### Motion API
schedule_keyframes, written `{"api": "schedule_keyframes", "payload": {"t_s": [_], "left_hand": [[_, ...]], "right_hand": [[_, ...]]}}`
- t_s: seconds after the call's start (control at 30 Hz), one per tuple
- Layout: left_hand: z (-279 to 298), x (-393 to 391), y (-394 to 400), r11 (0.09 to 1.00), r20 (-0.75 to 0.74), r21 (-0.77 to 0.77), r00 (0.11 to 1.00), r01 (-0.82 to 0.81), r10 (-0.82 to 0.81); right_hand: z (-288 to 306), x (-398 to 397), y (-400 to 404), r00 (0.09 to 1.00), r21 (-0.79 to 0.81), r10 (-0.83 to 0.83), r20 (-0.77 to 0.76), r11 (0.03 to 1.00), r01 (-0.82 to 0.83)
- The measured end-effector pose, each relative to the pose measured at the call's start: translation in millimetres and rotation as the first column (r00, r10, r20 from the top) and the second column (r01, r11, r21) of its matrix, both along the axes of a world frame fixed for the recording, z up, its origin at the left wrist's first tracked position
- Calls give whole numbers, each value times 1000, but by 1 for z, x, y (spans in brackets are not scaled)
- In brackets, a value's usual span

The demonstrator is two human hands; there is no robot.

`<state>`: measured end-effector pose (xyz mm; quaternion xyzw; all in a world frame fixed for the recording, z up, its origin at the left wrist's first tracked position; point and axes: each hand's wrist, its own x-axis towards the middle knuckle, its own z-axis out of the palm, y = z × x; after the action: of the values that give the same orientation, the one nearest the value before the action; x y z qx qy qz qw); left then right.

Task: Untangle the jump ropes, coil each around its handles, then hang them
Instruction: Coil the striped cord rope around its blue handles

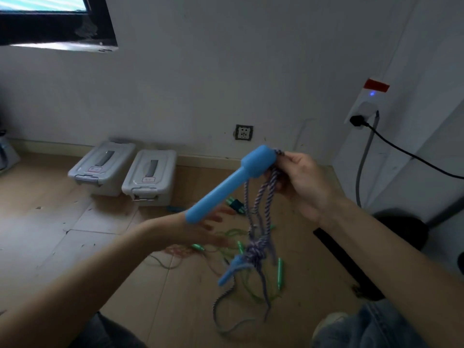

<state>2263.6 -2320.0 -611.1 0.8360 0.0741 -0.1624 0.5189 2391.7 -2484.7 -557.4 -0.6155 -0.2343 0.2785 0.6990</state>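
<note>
Your right hand, at center right of the frame, pinches the purple-and-white braided rope where it meets the wide end of a blue handle. That handle slants down toward the lower left. Loops of rope hang below into a knot beside a second blue handle. Your left hand reaches in from the lower left, blurred, fingers spread and holding nothing, just behind the handle's narrow tip. Green jump ropes lie tangled on the floor beneath. No writing can be read on the two grey boxes by the wall.
</note>
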Motion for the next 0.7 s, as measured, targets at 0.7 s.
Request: {"api": "schedule_keyframes", "payload": {"t_s": [0.7], "left_hand": [[18,4,-18,961,312,20,914,-277,257]], "right_hand": [[-12,-11,-7,894,-416,318,315,893,-171]]}}
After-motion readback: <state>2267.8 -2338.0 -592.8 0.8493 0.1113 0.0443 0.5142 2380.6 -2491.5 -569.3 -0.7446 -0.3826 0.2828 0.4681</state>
